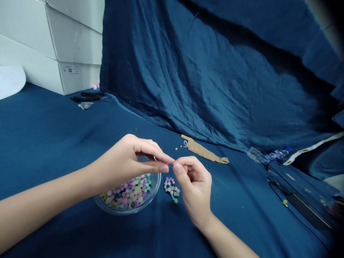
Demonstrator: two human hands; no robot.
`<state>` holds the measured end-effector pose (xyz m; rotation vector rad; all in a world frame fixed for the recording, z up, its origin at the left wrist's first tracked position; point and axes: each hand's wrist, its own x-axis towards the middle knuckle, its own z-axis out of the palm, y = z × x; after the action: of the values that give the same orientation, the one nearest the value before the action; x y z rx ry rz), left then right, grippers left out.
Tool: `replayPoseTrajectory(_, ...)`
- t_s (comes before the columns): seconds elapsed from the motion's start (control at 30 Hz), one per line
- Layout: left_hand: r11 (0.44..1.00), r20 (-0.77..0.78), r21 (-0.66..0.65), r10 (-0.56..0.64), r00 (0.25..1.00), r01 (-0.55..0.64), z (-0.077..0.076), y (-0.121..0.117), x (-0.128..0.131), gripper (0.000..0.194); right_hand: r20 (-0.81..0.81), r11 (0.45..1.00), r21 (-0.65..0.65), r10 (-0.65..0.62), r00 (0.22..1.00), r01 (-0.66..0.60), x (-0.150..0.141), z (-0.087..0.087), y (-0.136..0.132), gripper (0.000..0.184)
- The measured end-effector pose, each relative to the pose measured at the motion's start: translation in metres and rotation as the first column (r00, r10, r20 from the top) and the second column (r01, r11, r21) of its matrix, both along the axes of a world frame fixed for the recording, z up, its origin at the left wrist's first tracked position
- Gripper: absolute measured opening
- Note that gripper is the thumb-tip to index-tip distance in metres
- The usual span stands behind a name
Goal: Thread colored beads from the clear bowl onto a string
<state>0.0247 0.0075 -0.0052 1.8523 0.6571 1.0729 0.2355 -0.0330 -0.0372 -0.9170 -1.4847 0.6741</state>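
Note:
My left hand [142, 156] is in a pinch above a clear round bowl [126, 212]. A tiny purplish spot shows at its fingertips, too small to name. Its fingertips meet those of my right hand [195, 182], whose thumb and index finger are also pressed together. What the right hand pinches is hidden. Mixed beads [131, 193] in pink, green, purple and yellow fill the bowl. Just right of the bowl is a looped cluster of purple, pink and green beads [172, 188], below the fingertips. Whether it hangs from them or lies on the cloth, I cannot tell.
Behind the hands lies a torn cardboard strip [205, 151] with a small bead cluster [185, 144] beside it. At right are a plastic bottle [268, 156] and a black power adapter [306, 209] with cables. White boxes [77, 43] stand back left, near black strips [87, 96].

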Motion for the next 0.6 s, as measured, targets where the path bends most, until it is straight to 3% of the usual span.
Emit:
replayPoseTrajectory(0.3,0.992,0.009,-0.127,0.025,1.0,-0.024,0.0065,-0.0045,0.0026,0.019,0.021,0.999,-0.02,0.033,0.999,-0.032,-0.0007,-0.0005,0.0001,0.015)
replayPoseTrajectory(0.5,0.995,-0.005,-0.093,0.038,0.999,-0.038,0.0096,-0.0078,0.0028,0.006,0.065,0.999,-0.004,0.037,0.997,-0.037,0.0012,-0.0016,-0.0005,0.014)
replayPoseTrajectory(0.6,0.997,-0.001,-0.069,0.031,1.0,-0.031,0.0063,-0.0064,0.0022,0.008,0.059,0.999,-0.005,0.05,0.997,-0.05,0.0018,-0.0025,-0.0001,0.013)
